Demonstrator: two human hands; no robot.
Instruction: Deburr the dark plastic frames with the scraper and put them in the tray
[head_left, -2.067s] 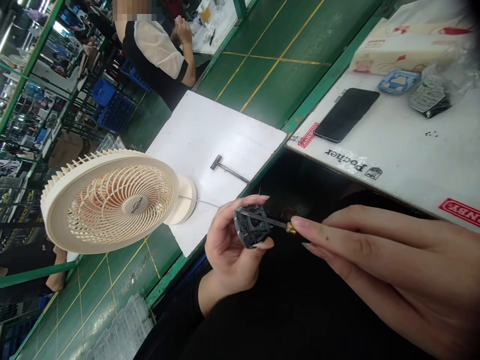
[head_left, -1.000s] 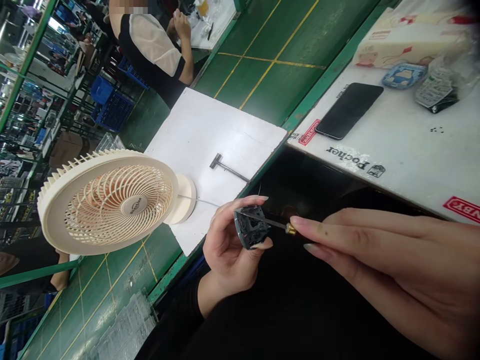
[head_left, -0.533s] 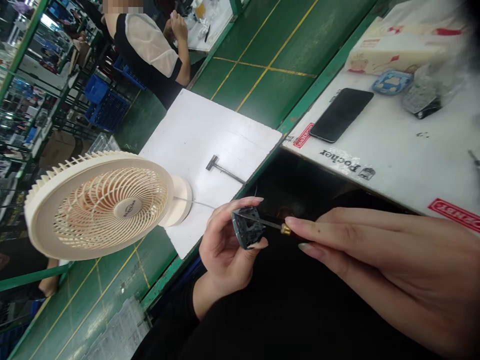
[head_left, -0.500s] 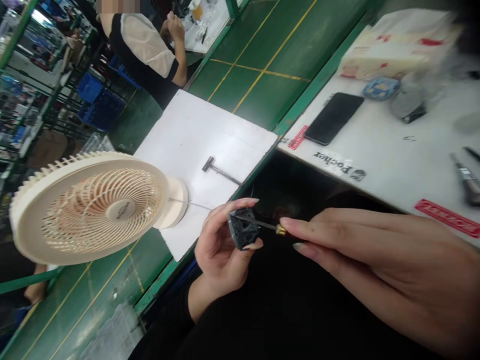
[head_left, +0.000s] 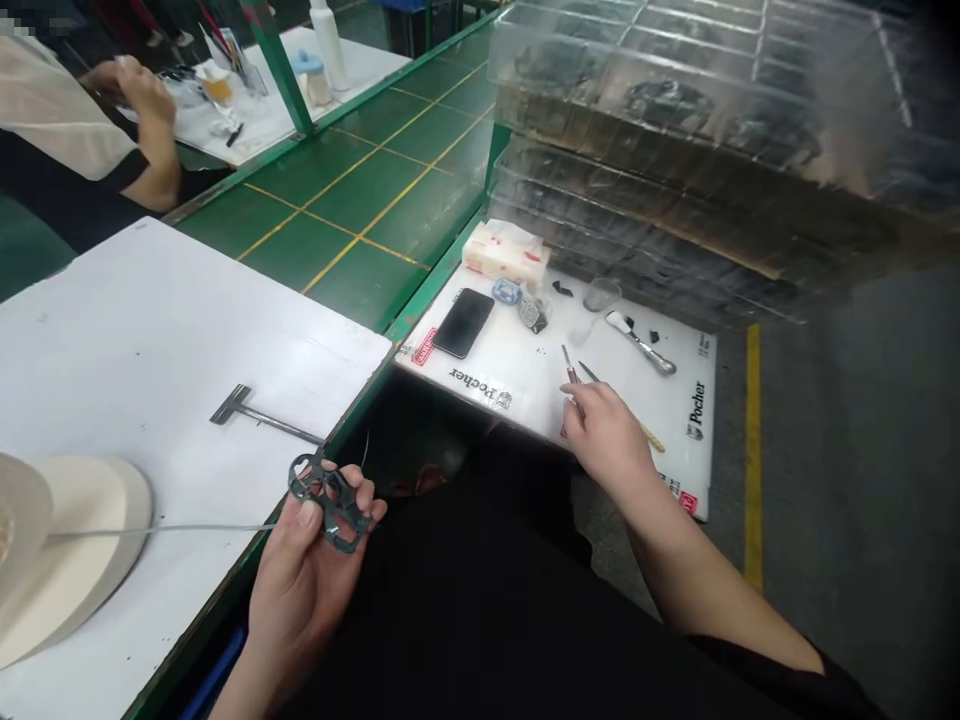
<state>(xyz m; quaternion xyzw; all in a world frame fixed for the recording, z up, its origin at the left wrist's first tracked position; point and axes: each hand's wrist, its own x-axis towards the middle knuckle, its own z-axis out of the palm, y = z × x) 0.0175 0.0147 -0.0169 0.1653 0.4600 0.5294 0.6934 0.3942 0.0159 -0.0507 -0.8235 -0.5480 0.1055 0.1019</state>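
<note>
My left hand (head_left: pixel 307 560) is closed on a dark grey plastic part (head_left: pixel 330 500) with several openings, held up near the table edge. Over the white board at the right, my right hand (head_left: pixel 606 435) has its fingers closed about the handle of a slim metal-tipped tool (head_left: pixel 569 366), whose tip points away from me. A dark pointed tool (head_left: pixel 589 372) lies right beside it. From under the same hand sticks out a thin brass-coloured piece (head_left: pixel 654 438); its other end is hidden.
A black phone (head_left: pixel 463 323), tissue pack (head_left: pixel 506 255), clear cup (head_left: pixel 602 294) and white-ended brush-like tool (head_left: pixel 641 343) lie on the board. Stacked clear trays (head_left: pixel 675 190) rise behind. At left are a T-shaped metal tool (head_left: pixel 262 413) and a fan base (head_left: pixel 90 550). A co-worker (head_left: pixel 67 110) sits beyond.
My right hand has left the grey part and moved right onto the board; the thin brass-collared tool is no longer at the part. The left hand keeps the part, now turned. The view has swung right.
</note>
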